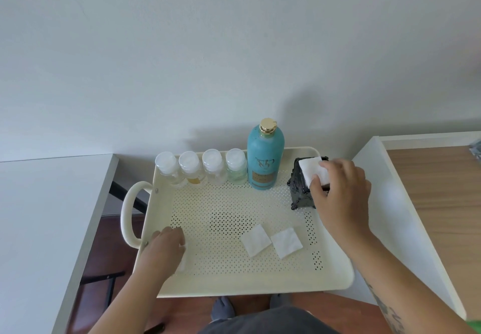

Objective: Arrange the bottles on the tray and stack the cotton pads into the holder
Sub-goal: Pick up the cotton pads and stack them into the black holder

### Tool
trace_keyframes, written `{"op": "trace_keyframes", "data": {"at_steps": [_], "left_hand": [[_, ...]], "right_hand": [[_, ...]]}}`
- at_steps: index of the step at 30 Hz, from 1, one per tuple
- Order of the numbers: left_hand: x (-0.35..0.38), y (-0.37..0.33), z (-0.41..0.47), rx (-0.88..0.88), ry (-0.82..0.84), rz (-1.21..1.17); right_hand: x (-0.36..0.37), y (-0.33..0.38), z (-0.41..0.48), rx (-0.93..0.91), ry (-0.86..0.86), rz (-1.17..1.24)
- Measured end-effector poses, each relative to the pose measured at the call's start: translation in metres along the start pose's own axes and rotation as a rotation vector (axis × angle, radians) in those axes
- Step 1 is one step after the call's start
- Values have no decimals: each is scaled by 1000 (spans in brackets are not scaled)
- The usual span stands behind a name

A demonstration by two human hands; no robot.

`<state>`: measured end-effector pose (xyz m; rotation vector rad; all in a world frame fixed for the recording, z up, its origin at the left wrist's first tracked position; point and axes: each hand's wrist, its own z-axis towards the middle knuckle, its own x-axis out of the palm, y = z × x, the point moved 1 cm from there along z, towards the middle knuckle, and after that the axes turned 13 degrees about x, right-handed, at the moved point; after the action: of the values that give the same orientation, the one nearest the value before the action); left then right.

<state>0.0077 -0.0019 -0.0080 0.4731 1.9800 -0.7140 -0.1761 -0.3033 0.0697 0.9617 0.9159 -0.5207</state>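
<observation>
Plain pale wall backs a cream perforated tray [335,276] that sits between white furniture on either side. On it, the step in hand is the pad stacking: a white cotton pad [313,171] lies tilted across the open top of the black ornate holder [299,185] at the tray's right rear, pinched at its near edge by the fingers of the right hand [341,188] — a narrow grip, thumb low on the pad, the other fingers curled over the holder's far side. The pad does not look seated yet, so the next move likely calls for squaring it to the opening and pressing it down flat before letting go.

Two more pads [256,240] [286,242] lie loose and just beside each other on the tray floor, well apart from the holder. The left hand [166,245] rests near the tray's left edge, fingers bent downward onto something white (probably another pad, though blur hides how firmly it is held).

Bottles appear already arranged — four small clear bottles [200,167] in a row along the back rim, with a tall teal bottle [264,159] just beside them.
</observation>
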Motion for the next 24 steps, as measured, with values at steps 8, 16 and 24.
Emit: {"op": "trace_keyframes", "data": {"at_steps": [8, 16, 24], "left_hand": [[-13, -13, 4, 115, -59, -44], [-32, -48, 11, 167, -120, -468], [-59, -90, 20, 212, -193, -792]], "right_hand": [[7, 6, -6, -178, 85, -28], [12, -3, -4, -207, 181, -174], [11, -2, -2, -205, 241, -231]]}}
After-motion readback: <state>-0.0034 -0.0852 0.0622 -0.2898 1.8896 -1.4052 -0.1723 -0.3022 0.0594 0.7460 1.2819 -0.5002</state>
